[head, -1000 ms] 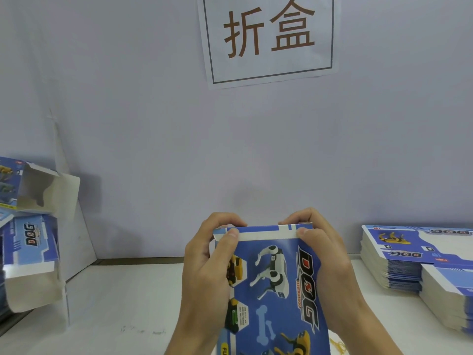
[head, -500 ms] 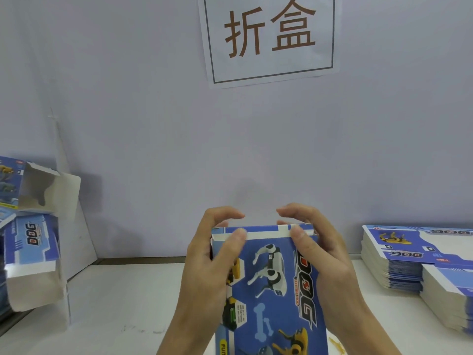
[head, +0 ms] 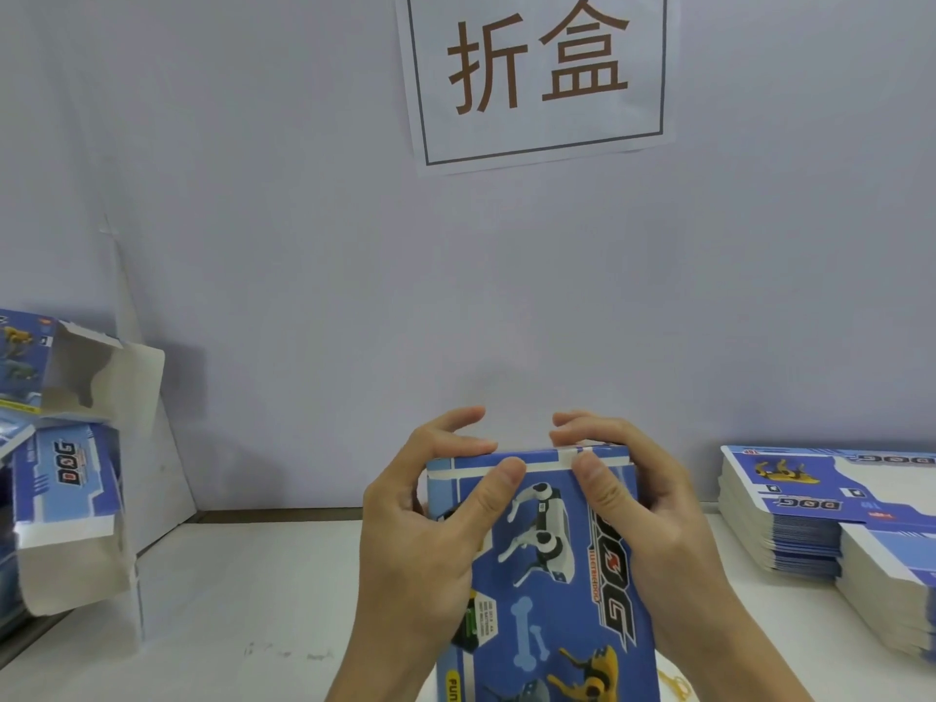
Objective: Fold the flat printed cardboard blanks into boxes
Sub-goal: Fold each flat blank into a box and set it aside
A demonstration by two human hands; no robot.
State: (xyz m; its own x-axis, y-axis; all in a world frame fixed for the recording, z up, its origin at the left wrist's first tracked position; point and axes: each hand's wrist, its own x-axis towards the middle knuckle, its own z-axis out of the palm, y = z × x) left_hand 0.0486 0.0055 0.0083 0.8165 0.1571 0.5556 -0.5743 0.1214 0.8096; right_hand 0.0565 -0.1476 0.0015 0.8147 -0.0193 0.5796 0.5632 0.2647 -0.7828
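A blue printed box [head: 547, 564] with a white robot dog and "DOG" lettering stands upright in front of me over the white table [head: 243, 610]. My left hand [head: 425, 529] grips its upper left side, thumb pressed on the front near the top edge, fingers curled over the top. On the upper right side my right hand [head: 643, 509] holds it the same way, thumb on the front. Both thumbs sit near the middle of the top edge. The box's back and top flap are hidden.
A stack of flat printed blanks [head: 830, 514] lies at the right on the table. Folded boxes [head: 66, 499] with open ends are piled at the left edge. A wall with a paper sign [head: 537, 73] rises close behind the table.
Both thumbs slid inward along the box's top edge toward its middle. The fingers lifted from a tight curl and now arch over the top. The box stayed in place.
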